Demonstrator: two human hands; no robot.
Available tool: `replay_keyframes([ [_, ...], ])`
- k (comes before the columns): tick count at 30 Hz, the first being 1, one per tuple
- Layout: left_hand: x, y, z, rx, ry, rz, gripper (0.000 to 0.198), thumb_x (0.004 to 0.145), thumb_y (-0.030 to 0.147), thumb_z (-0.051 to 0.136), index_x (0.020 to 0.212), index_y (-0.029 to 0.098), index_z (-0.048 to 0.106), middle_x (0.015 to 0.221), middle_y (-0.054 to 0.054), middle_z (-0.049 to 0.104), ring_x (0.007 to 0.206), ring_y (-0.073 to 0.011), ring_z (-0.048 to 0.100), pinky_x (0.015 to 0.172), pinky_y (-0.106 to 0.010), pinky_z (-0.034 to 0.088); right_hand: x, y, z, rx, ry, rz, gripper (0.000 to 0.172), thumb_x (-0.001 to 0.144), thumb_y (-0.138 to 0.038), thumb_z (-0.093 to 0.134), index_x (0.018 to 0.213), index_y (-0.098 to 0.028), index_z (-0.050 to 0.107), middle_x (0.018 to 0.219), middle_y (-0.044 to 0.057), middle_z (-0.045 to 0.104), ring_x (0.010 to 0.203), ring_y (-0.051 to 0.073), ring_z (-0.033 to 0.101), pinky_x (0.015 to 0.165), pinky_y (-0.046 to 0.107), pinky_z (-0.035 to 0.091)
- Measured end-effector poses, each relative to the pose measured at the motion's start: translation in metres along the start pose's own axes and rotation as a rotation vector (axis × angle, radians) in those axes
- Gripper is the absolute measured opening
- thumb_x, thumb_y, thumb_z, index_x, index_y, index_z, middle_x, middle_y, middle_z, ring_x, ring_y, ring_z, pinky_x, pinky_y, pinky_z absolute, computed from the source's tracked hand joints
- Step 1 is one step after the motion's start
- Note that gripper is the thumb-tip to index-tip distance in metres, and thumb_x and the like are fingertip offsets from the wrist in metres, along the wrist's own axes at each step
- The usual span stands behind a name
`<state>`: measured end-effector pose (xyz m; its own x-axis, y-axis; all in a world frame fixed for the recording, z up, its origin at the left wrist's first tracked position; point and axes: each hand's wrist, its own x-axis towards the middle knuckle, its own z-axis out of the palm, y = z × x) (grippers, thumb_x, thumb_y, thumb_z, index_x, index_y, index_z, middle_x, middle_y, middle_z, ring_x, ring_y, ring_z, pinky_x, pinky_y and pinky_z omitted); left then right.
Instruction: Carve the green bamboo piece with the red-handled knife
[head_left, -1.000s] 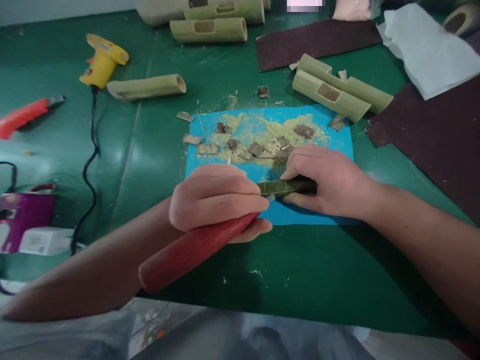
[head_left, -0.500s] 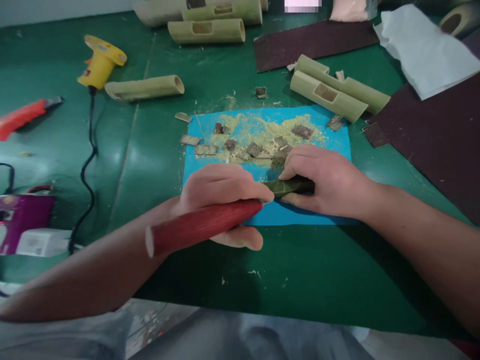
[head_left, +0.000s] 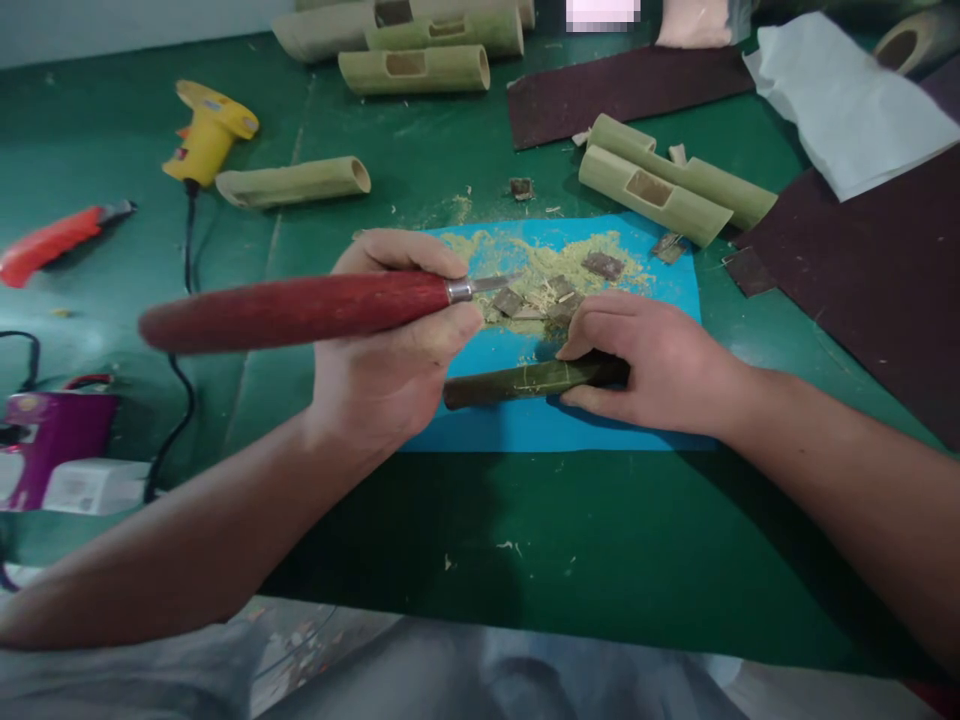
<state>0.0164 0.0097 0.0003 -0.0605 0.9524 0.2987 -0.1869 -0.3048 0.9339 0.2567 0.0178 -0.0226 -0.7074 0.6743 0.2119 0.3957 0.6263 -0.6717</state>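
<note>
My left hand (head_left: 390, 370) is closed round a carving knife (head_left: 300, 312) with a thick red handle, a metal collar and a short thin blade. The blade points right, above the blue mat (head_left: 510, 425) and apart from the bamboo. My right hand (head_left: 652, 365) grips the right end of a dark green bamboo piece (head_left: 517, 382), pressing it down on the mat. The bamboo's left end shows below the knife; its right end is hidden under my palm. Yellowish shavings (head_left: 540, 250) and small dark bamboo chips (head_left: 603, 265) lie on the mat beyond my hands.
Cut bamboo tubes (head_left: 652, 195) with notches lie at the back right, more tubes (head_left: 416, 70) at the back. On the left are a yellow corded tool (head_left: 206, 130), a red-handled cutter (head_left: 56, 243) and a purple box (head_left: 60, 440). Dark brown sheets (head_left: 870, 270) and white paper (head_left: 855, 100) lie right.
My left hand has lifted up and left with the knife, turning it so the blade shows and uncovering the bamboo's left end. My right hand still holds the bamboo in place.
</note>
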Motion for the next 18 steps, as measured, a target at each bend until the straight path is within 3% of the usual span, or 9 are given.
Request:
replay_keyframes([
  [3,0.001,-0.001,0.008,-0.048,0.009,-0.133,0.028,0.072,0.041,0.091,0.079,0.019,0.076,0.057,0.003,0.051,0.038,-0.0048,0.036,0.034,-0.024,0.023,0.0,0.0,0.0,-0.004,-0.001,0.005,0.019,0.083,-0.034,0.075,0.093,-0.02,0.067,0.099,0.008,0.07,0.098,0.027,0.065,0.081,0.038,0.048],
  [6,0.001,0.003,0.012,-0.055,0.016,-0.191,0.053,0.087,0.066,0.07,0.075,0.015,0.071,0.044,0.006,0.033,0.032,-0.0062,0.027,0.031,-0.025,0.014,0.0,0.0,0.0,0.005,-0.007,0.006,0.02,0.083,-0.035,0.076,0.093,-0.02,0.067,0.099,0.008,0.07,0.099,0.028,0.066,0.082,0.039,0.048],
  [8,0.002,0.006,0.011,-0.056,0.015,-0.237,0.055,0.09,0.067,0.063,0.076,0.014,0.069,0.043,0.006,0.03,0.031,-0.0062,0.022,0.03,-0.027,0.01,0.0,0.001,0.0,0.015,-0.008,0.003,0.02,0.083,-0.035,0.076,0.094,-0.02,0.067,0.099,0.008,0.071,0.098,0.027,0.065,0.083,0.039,0.049],
  [12,0.001,0.008,0.008,-0.054,-0.014,-0.242,0.025,0.079,0.039,0.075,0.081,0.015,0.069,0.053,0.001,0.049,0.037,-0.0077,0.036,0.034,-0.026,0.02,0.0,0.003,0.0,0.028,0.002,-0.006,0.02,0.084,-0.036,0.076,0.094,-0.02,0.067,0.098,0.008,0.07,0.097,0.027,0.065,0.082,0.039,0.048],
  [14,-0.001,0.009,0.007,-0.054,-0.024,-0.235,0.021,0.074,0.034,0.079,0.078,0.016,0.069,0.052,0.001,0.05,0.038,-0.0085,0.04,0.035,-0.026,0.022,0.0,0.003,0.0,0.039,0.009,-0.016,0.02,0.084,-0.036,0.075,0.094,-0.021,0.067,0.098,0.007,0.07,0.096,0.026,0.065,0.081,0.038,0.048],
  [18,-0.002,0.007,0.007,-0.015,-0.058,-0.211,0.041,0.086,0.054,0.071,0.071,0.016,0.068,0.053,0.0,0.052,0.035,-0.008,0.039,0.033,-0.027,0.022,0.001,0.004,0.0,0.052,0.016,-0.034,0.02,0.085,-0.037,0.075,0.092,-0.021,0.067,0.096,0.007,0.07,0.096,0.026,0.064,0.081,0.039,0.048],
])
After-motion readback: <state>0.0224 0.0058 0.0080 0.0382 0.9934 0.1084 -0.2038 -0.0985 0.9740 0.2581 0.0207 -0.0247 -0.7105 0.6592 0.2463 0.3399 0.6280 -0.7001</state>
